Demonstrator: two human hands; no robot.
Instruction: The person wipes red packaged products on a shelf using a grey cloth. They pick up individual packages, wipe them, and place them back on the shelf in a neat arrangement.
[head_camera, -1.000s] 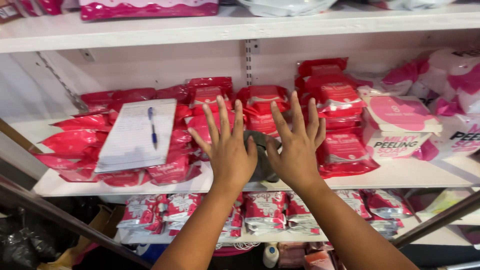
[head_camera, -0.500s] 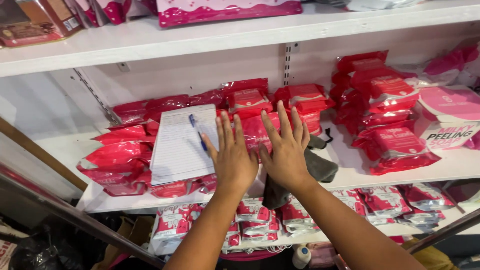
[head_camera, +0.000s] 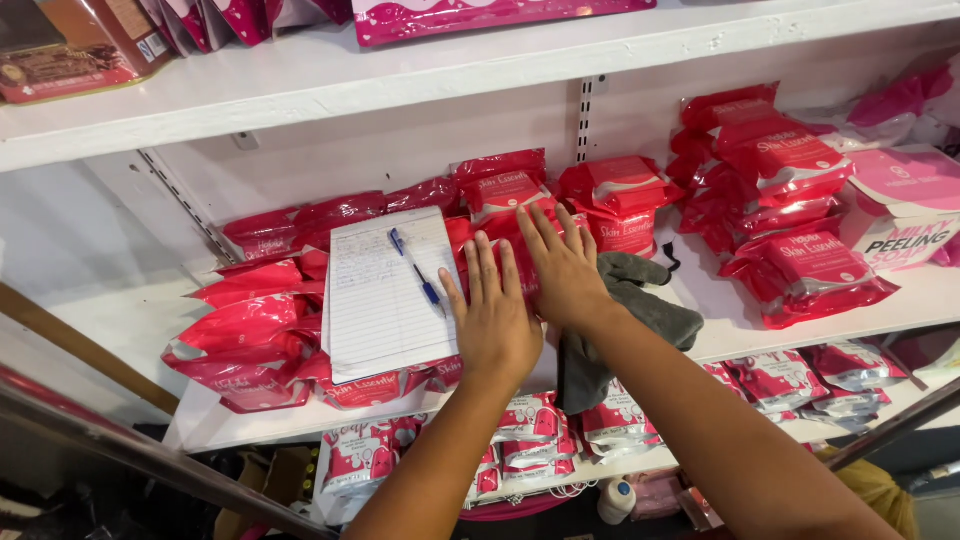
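Two flat, wide-open hands, our left hand (head_camera: 497, 318) and right hand (head_camera: 562, 265), press on red packets (head_camera: 500, 205) beside a lined notepad (head_camera: 385, 295).

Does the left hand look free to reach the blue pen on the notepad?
Probably yes. The left hand lies flat on the red packets right beside the notepad, and the blue pen lies uncovered on top, with nothing between.

One notepad (head_camera: 385, 295) — one pen (head_camera: 417, 268) — one grey cloth (head_camera: 630, 320)
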